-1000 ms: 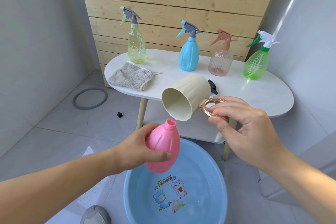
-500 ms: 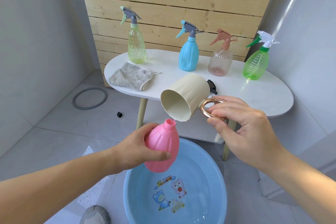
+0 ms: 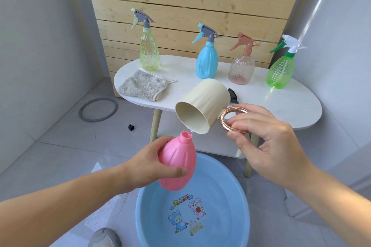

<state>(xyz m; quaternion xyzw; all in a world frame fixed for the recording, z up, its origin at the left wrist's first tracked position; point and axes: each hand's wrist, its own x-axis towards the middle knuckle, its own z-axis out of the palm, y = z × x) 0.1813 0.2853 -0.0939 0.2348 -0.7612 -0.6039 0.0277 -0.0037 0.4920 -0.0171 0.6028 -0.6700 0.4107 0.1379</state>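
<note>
My left hand (image 3: 147,163) grips a pink bottle (image 3: 178,158) with no cap, tilted with its open neck up and to the right. My right hand (image 3: 267,142) pinches the rose-gold ring handle (image 3: 233,119) of a cream cup (image 3: 202,106). The cup is tipped steeply toward the bottle, its rim just above the neck, and a thin trickle of water runs from the rim into the opening. Both are held over a blue basin (image 3: 144,206) of water on the floor.
A white oval table (image 3: 281,104) behind holds a yellow-green spray bottle (image 3: 149,52), a blue one (image 3: 206,60), a clear pink one (image 3: 242,68), a green one (image 3: 281,70), a grey cloth (image 3: 142,86) and a black part (image 3: 232,96). A grey ring (image 3: 98,109) lies on the floor.
The cup has tipped a little further and sits slightly higher over the bottle's neck. Both hands keep their hold and stay in nearly the same place.
</note>
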